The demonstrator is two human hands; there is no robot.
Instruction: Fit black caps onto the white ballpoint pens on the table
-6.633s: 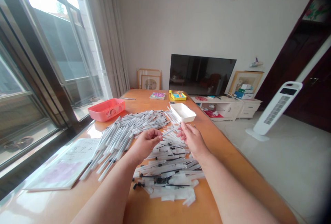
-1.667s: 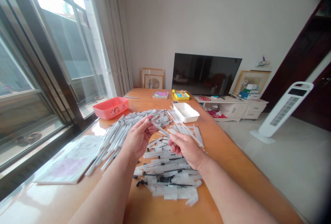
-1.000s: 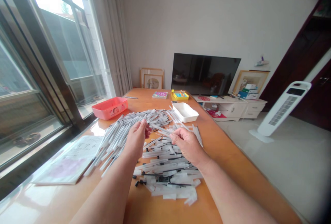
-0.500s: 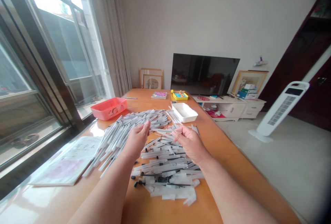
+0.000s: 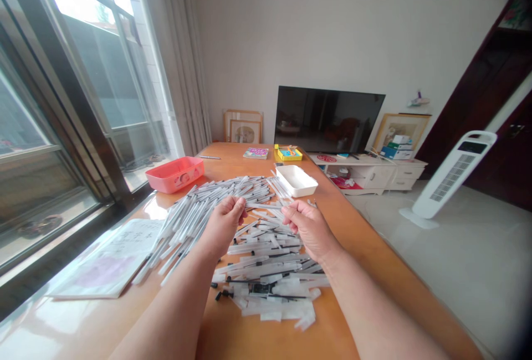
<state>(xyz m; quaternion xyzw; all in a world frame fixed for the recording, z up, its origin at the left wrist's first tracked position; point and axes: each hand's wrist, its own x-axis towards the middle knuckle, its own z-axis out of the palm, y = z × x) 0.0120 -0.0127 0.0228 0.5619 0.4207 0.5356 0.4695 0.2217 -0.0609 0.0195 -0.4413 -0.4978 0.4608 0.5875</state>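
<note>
My left hand (image 5: 224, 221) is closed in a pinch above the near edge of a heap of assembled pens (image 5: 195, 210), clear-barrelled with black ends. To its right, my right hand (image 5: 310, 227) also pinches, thumb against fingers, over loose pen parts. Whatever lies between the fingers of either hand is too small or hidden to make out. Below and between the hands spread translucent pen caps and barrels (image 5: 266, 266), mixed with thin dark refills. A few small black plugs (image 5: 218, 296) lie at the left edge of these parts.
A red plastic basket (image 5: 174, 176) stands at the left and a white tray (image 5: 296, 181) behind my right hand. A notebook (image 5: 108, 260) lies at the left. Farther back on the table (image 5: 353, 249) are a booklet (image 5: 255, 153) and a yellow box (image 5: 290, 153).
My left hand has turned, its thumb no longer pointing up, and has shifted slightly right. My right hand has also moved a little right. The heaps look the same.
</note>
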